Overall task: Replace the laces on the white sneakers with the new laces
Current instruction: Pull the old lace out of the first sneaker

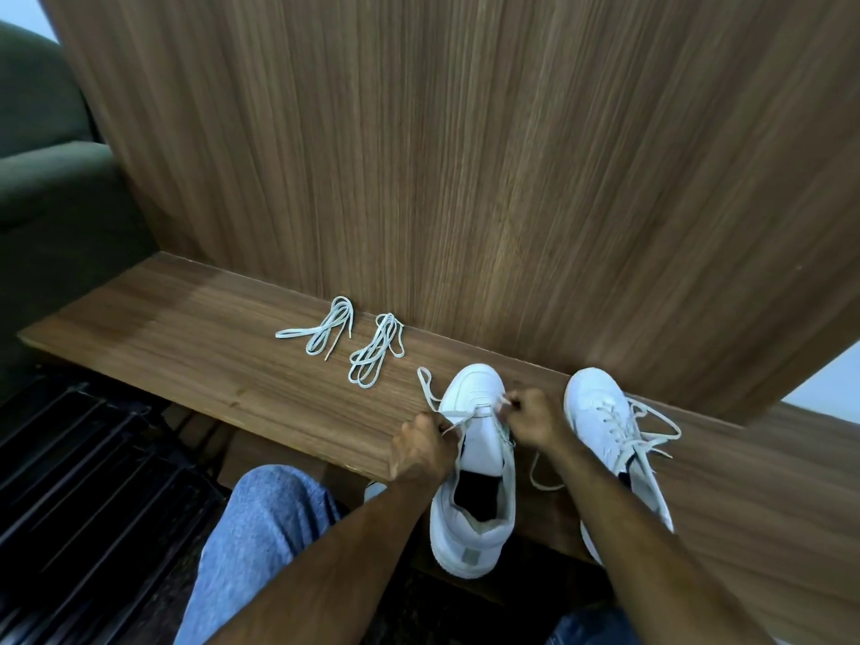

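Observation:
A white sneaker (474, 458) stands on the wooden bench (195, 346) in front of me, toe pointing away, with almost all its eyelets bare. My left hand (421, 446) grips one end of its old lace (426, 386) at the left side of the tongue. My right hand (533, 418) pinches the other end near the lowest eyelets. A second white sneaker (614, 439) stands to the right, fully laced with its ends loose. Two bundled new laces lie further back: one (321, 330) on the left, one (374, 351) beside it.
A tall wooden panel (465, 155) rises directly behind the bench. A dark green sofa (42, 179) sits at the far left. Black slatted bars (83, 481) lie below the bench's front edge, and my knee in blue jeans (265, 528) is under my left arm.

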`<move>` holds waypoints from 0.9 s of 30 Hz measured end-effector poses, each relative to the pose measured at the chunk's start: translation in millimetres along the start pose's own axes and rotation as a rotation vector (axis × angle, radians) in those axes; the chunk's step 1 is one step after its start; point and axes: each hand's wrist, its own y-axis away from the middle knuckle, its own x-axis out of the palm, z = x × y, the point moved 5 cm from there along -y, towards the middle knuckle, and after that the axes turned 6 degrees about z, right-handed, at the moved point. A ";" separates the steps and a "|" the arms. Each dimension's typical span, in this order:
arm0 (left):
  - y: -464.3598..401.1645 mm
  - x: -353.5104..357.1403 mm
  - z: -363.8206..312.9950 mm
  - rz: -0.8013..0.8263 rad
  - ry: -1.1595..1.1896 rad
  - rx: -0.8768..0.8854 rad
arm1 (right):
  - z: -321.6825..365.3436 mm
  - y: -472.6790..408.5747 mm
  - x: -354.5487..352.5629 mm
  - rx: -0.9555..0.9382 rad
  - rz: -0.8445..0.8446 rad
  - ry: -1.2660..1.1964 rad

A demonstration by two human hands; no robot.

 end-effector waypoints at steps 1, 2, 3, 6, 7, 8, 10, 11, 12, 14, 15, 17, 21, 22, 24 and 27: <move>-0.4 0.1 0.0 0.004 0.001 -0.002 | -5.8 0.5 6.3 0.022 0.012 0.066; -0.7 0.4 0.5 0.007 0.000 -0.003 | -7.6 2.7 7.6 0.044 -0.002 0.130; -1.3 1.1 0.9 0.009 -0.003 -0.003 | -6.0 5.9 5.8 0.060 -0.033 0.202; -1.5 1.0 0.5 0.008 -0.007 -0.005 | -0.6 7.7 1.1 0.093 -0.050 0.348; -1.2 0.2 0.3 0.007 -0.008 -0.009 | -0.8 5.3 2.4 0.102 -0.025 0.358; -1.3 0.1 0.5 0.009 -0.010 -0.013 | -0.2 4.0 3.9 0.109 -0.002 0.341; -1.8 0.5 0.9 0.013 -0.014 -0.009 | 0.8 2.8 0.3 0.121 -0.020 0.128; -1.8 0.7 0.3 0.015 -0.012 -0.004 | 4.3 4.6 -6.9 0.108 -0.061 -0.057; -1.5 0.9 0.4 0.014 -0.009 -0.001 | 9.9 7.6 -18.0 0.081 -0.120 -0.253; -1.4 1.0 -0.2 0.009 -0.016 0.006 | 27.1 20.1 -52.0 -0.028 -0.269 -0.561; -1.4 0.9 -0.4 0.006 -0.023 0.009 | 36.5 26.4 -71.4 -0.091 -0.329 -0.675; -0.9 0.4 -1.5 -0.001 -0.021 0.017 | 54.7 34.9 -107.0 -0.218 -0.399 -0.876; -0.1 -1.5 -3.1 -0.010 -0.030 0.021 | 67.0 34.7 -120.2 -0.302 -0.354 -0.975; 0.4 -1.4 -3.1 -0.011 -0.027 0.015 | 63.0 31.0 -110.3 -0.274 -0.341 -0.855; 1.2 -1.7 -2.6 -0.011 -0.018 0.005 | 49.5 20.7 -80.0 -0.225 -0.301 -0.526; 1.5 -1.8 -1.9 -0.011 -0.026 0.003 | 14.4 -1.4 -20.8 -0.089 -0.040 -0.116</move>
